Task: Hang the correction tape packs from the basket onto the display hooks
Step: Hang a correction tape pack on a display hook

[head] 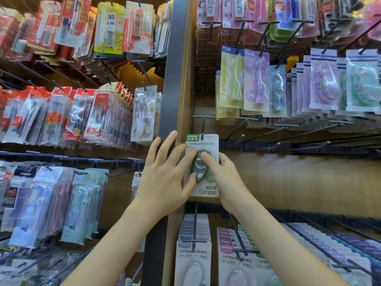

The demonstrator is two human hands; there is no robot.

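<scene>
The correction tape pack is a white card with a green label at the top, green lettering and a dark green dispenser under clear plastic. The display hooks are black against a brown wooden back panel. Above hang a pale yellow pack with a blue header and a lilac pack; the packs at far left are red and white
</scene>
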